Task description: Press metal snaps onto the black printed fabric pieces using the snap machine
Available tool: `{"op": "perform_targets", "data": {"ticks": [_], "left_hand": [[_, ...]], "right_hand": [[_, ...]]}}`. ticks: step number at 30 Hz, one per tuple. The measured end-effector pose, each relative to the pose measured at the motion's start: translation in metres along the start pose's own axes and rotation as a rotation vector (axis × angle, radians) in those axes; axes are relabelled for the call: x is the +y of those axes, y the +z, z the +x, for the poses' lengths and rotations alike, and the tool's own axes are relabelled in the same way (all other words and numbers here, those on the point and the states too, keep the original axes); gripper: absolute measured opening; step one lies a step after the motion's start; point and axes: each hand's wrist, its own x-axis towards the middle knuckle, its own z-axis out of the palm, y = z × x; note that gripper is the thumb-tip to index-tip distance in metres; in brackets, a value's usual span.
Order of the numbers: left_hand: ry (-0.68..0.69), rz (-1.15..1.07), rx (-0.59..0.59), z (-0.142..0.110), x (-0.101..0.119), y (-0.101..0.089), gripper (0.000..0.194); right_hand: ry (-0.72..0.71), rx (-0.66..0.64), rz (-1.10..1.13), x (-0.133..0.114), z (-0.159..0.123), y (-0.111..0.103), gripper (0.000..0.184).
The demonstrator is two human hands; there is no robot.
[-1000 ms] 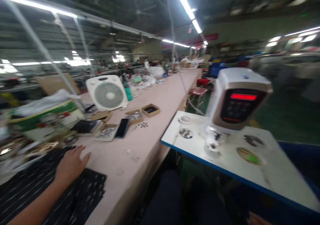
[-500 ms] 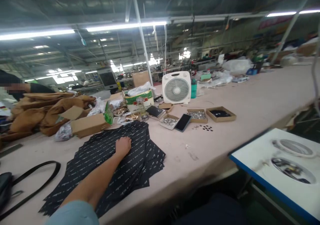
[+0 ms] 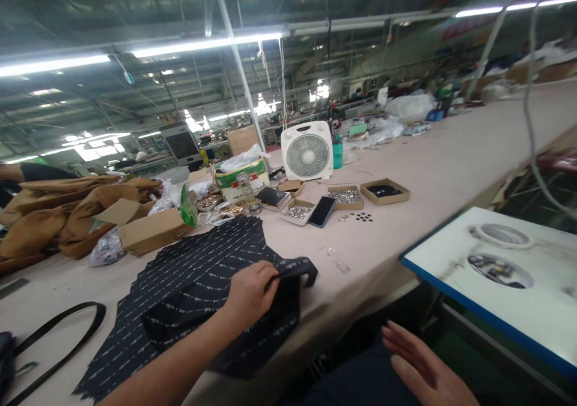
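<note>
My left hand [image 3: 250,292] is closed on the top black printed fabric piece [image 3: 288,272], lifting and folding its edge off the stack of black printed fabric pieces [image 3: 189,276] on the long pink table [image 3: 451,159]. My right hand [image 3: 424,370] hovers low at the front right over my lap, fingers spread, holding nothing.
Small cardboard trays of metal parts [image 3: 345,196], a phone [image 3: 321,211] and a white fan [image 3: 307,151] sit behind the stack. A cardboard box [image 3: 151,230] and brown garments [image 3: 67,207] lie left, a black strap [image 3: 58,340] at front left. A white blue-edged machine table [image 3: 496,286] stands right.
The view swung left from the machine to the table. My left hand went from lying flat on the fabric stack to gripping and lifting the top piece. My right hand came into view.
</note>
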Motion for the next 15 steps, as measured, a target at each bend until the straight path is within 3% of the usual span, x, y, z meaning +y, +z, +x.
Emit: {"op": "perform_targets", "data": {"ticks": [2,4,7,9,15], "left_hand": [[0.136,-0.135,-0.007,-0.011,0.035,0.011,0.014],[0.228,-0.238,-0.05,-0.02,0.064,0.023,0.014],[0.3,-0.355,-0.125,-0.022,0.09,0.035,0.012],[0.325,-0.427,-0.166,-0.014,0.096,0.035,0.021],[0.43,-0.531,-0.306,0.047,0.091,0.029,0.086]], "right_hand": [[-0.076,-0.183,0.062,-0.044,0.007,0.026,0.075],[-0.142,-0.297,0.081,-0.072,0.01,0.048,0.07],[-0.167,-0.276,0.02,-0.08,0.011,0.058,0.055],[-0.153,-0.22,-0.038,-0.073,0.009,0.051,0.045],[-0.19,-0.215,-0.148,-0.081,-0.007,-0.007,0.031]]}}
